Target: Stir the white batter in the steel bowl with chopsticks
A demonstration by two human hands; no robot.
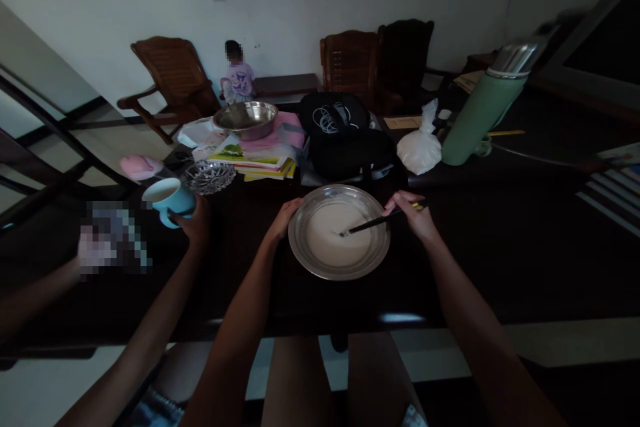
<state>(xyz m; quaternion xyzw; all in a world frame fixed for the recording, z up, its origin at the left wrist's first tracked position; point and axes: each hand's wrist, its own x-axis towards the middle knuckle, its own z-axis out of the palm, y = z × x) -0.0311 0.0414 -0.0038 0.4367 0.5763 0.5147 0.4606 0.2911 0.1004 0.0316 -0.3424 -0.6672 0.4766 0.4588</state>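
Note:
A shallow metal bowl (299, 248) stands on the dark table in front of me, with a pale, creamy liquid (333, 247) inside. My left hand (286, 215) grips the bowl's left rim, its fingers partly hidden behind the edge. Over the right rim, my right hand (411, 211) is closed around dark chopsticks (373, 222) with gold-coloured ends. Their tips dip into the liquid near the middle of the bowl, with some whitish stuff clinging there.
At my left, another person's hand (198, 223) holds a light blue mug (179, 200); their other hand is blurred out. Beyond the bowl lie a black bag (345, 147), books (265, 165), a second metal bowl (245, 121), a glass dish (210, 177), a bag of white powder (420, 150) and a green thermos (480, 113).

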